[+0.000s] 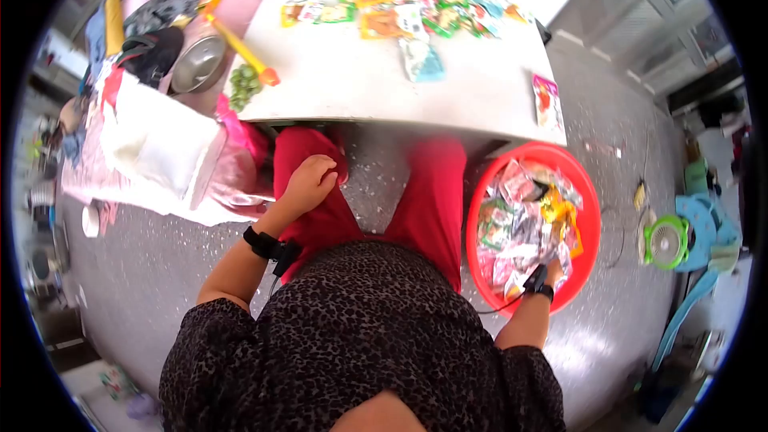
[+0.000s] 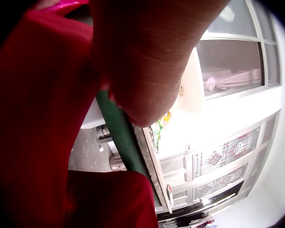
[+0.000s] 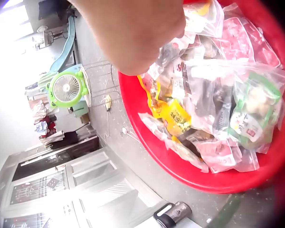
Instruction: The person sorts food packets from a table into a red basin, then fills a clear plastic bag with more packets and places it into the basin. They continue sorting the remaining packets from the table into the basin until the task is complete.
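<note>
My left hand point(image 1: 310, 182) rests on the left thigh of the red trousers point(image 1: 302, 144), its fingers loosely bent and holding nothing. On the right, a red plastic basin point(image 1: 594, 228) full of snack packets point(image 1: 520, 228) stands on the floor beside the table. My right hand point(image 1: 554, 274) is down inside the basin's near right part, among the packets. In the right wrist view the back of that hand point(image 3: 133, 35) hides its fingers, so I cannot tell whether they grip a packet. Clear, yellow and green packets point(image 3: 254, 111) lie heaped around it.
The white table point(image 1: 336, 80) in front bears many colourful packets point(image 1: 392, 20), with one pink packet point(image 1: 547, 100) at its right edge. Left are green grapes point(image 1: 244, 86), a metal bowl point(image 1: 200, 64) and a white bag point(image 1: 160, 140). A green fan point(image 1: 666, 242) stands far right.
</note>
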The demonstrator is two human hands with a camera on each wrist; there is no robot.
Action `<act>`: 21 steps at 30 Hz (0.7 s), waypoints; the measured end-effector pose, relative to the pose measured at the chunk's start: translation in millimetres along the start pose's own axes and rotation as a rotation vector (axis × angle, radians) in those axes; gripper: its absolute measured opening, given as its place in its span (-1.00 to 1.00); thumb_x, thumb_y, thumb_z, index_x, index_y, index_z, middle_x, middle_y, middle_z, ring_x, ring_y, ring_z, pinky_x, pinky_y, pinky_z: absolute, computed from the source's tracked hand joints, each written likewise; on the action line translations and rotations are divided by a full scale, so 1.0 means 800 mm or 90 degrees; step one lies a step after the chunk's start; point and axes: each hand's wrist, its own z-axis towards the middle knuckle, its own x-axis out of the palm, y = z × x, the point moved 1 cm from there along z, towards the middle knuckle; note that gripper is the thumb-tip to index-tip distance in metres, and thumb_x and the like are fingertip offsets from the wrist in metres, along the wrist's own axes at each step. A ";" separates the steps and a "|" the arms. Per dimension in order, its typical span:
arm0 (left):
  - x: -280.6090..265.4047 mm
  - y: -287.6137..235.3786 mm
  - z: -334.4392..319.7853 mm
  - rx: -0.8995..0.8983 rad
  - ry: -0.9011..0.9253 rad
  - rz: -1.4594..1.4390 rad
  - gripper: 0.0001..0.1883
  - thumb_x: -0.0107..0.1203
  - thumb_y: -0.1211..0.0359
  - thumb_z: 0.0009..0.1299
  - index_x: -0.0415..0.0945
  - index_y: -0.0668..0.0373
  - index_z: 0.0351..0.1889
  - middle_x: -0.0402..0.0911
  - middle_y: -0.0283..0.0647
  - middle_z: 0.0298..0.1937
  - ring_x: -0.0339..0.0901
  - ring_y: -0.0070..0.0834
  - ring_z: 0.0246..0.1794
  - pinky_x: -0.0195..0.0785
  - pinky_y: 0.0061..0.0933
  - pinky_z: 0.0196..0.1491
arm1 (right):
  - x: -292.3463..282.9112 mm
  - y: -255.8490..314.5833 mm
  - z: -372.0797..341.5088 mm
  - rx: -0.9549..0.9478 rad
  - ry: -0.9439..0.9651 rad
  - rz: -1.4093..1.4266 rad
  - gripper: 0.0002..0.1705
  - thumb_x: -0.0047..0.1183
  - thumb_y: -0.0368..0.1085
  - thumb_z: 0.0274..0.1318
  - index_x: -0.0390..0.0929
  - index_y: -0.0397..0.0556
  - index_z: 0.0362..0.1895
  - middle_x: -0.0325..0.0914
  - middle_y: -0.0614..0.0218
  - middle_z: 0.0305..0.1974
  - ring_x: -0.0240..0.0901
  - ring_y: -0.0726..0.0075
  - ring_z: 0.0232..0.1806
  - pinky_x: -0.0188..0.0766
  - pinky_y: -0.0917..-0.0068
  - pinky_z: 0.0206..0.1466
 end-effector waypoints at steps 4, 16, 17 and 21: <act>-0.038 0.017 -0.003 -0.015 -0.134 0.069 -0.82 0.00 0.45 0.07 0.37 0.29 -0.35 0.42 -0.05 -0.29 0.36 -0.18 -0.22 0.23 -0.34 -0.13 | -0.066 0.059 0.013 0.157 -0.092 0.395 -0.71 0.04 -0.12 -0.22 0.45 -0.04 -0.41 0.46 0.28 -0.43 0.41 0.32 -0.45 0.33 0.43 -0.48; -0.238 0.179 -0.096 -0.431 -0.350 0.559 -0.61 -0.04 0.26 0.08 0.35 0.25 -0.15 0.39 -0.02 -0.16 0.30 -0.15 -0.11 0.16 -0.23 -0.05 | -0.261 0.374 -0.073 -0.395 -0.143 1.017 -0.81 -0.12 -0.41 -0.04 0.34 -0.16 -0.26 0.35 0.39 -0.39 0.24 0.59 -0.39 0.22 0.68 -0.32; -0.245 0.190 -0.105 -0.513 -0.314 0.561 -0.58 -0.05 0.21 0.08 0.34 0.22 -0.12 0.38 -0.02 -0.12 0.30 -0.15 -0.09 0.16 -0.23 -0.04 | -0.270 0.391 -0.087 -0.442 -0.133 0.998 -0.80 -0.12 -0.41 -0.03 0.34 -0.17 -0.25 0.36 0.37 -0.35 0.26 0.57 -0.34 0.23 0.66 -0.26; -0.258 0.213 -0.121 -0.708 -0.140 0.447 -0.66 -0.14 0.12 0.11 0.44 0.09 -0.26 0.44 -0.08 -0.17 0.36 -0.17 -0.11 0.22 -0.20 -0.08 | -0.255 0.442 -0.108 -0.504 -0.202 0.923 -0.81 -0.10 -0.46 -0.12 0.37 -0.23 -0.31 0.38 0.14 -0.23 0.30 0.24 -0.17 0.21 0.46 -0.07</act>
